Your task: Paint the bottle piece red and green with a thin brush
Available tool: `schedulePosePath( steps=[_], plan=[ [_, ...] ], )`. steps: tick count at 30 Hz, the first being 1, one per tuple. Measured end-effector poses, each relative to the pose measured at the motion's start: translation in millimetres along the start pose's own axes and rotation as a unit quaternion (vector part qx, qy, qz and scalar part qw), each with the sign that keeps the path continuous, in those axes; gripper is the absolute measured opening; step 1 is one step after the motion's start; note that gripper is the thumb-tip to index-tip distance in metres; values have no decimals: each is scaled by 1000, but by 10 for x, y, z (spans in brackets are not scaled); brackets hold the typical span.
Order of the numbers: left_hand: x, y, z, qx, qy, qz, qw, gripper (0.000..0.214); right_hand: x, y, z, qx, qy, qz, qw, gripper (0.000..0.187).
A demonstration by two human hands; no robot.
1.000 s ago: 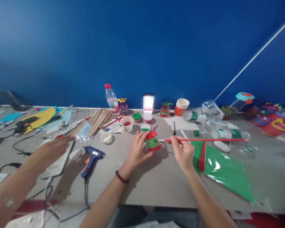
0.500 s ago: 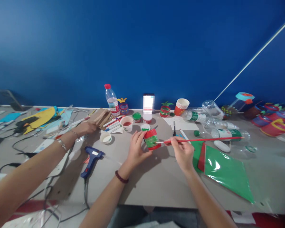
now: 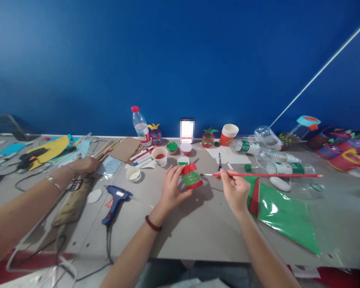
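Head view: tilted red-green cup held in left fingers.

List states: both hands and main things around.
Left hand: holding painted container
Painted container: tilted, red and green
Right hand: holding paintbrush
Paintbrush: roughly level, tip beside container, contact unclear
Red-capped bottle: upright, closed
Glue gun: lying flat
Paper cups: stacked
Phone: upright, screen lit

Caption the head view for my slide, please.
Left hand holds a tilted red-and-green cup; right hand holds a brush beside it; glue gun at left.
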State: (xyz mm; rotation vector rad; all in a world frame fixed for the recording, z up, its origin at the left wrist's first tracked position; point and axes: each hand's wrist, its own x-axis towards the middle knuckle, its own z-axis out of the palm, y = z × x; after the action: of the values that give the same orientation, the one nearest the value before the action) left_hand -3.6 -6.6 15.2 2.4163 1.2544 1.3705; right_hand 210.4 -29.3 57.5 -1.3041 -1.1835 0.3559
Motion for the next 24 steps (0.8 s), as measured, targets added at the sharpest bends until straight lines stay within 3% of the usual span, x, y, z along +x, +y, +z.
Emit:
schedulePosePath(
  steps=[4,7,11,17,24],
  plan=[
    [0,1,-6,7,-18,-15,1000,80,14,-50,10,76,26,50,996,31],
    [0,-14,10,13,-13,-5,1000,80,-40,-73,43,95,-29,54,994,29],
    [1,-36,34,15,5,4,1000,78,-138,-82,86,59,-82,7,995,26],
    [5,-34,42,20,21,20,999,79,-137,-52,66,-8,-71,-63,995,25],
    [2,-26,25,20,20,13,1000,78,-49,25,-4,-13,-32,-35,999,25]
  ],
)
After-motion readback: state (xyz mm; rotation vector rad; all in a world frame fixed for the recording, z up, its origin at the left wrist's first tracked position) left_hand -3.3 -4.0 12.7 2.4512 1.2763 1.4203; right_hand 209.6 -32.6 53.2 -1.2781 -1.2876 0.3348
